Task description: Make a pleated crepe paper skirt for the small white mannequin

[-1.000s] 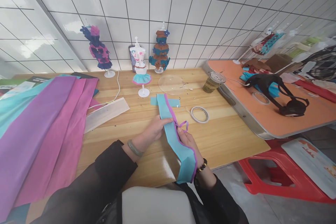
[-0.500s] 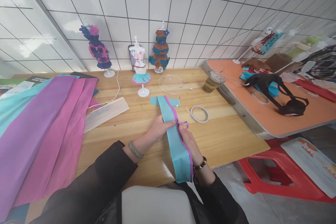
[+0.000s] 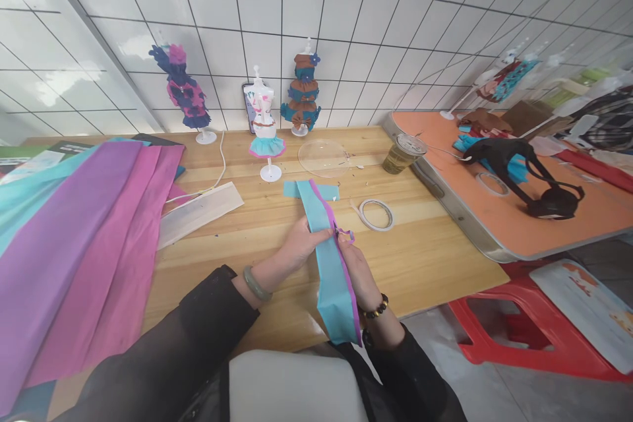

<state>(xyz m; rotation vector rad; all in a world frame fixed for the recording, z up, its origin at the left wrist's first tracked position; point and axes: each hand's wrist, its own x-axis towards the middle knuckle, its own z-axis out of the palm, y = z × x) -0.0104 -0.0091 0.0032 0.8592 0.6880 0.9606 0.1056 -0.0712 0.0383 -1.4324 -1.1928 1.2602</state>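
A long turquoise fabric strip [image 3: 330, 277] with a purple edge runs from the tabletop towards me. My left hand [image 3: 301, 242] is closed on its left side, thumb pressed across it near the purple edge. On the other side my right hand [image 3: 357, 267] is closed around what look like small scissors [image 3: 335, 227]; only dark blade tips show at the purple edge, and the handles are hidden. A thin purple trimming [image 3: 350, 235] curls away beside the blades. Under the strip's far end lies a short turquoise piece [image 3: 291, 190].
A roll of double-sided tape [image 3: 376, 215] lies right of my hands. Behind stand a small dress form [image 3: 264, 125] in a turquoise skirt, a clear disc [image 3: 322, 158] and a lidded cup [image 3: 403, 155]. Folded fabrics [image 3: 93, 244] cover the left; an orange table [image 3: 465, 211] adjoins at right.
The blade tips show slightly more at the purple edge, and the curled trimming has shifted a little. The strip's near end has turned slightly. Both hands stay nearly in place.
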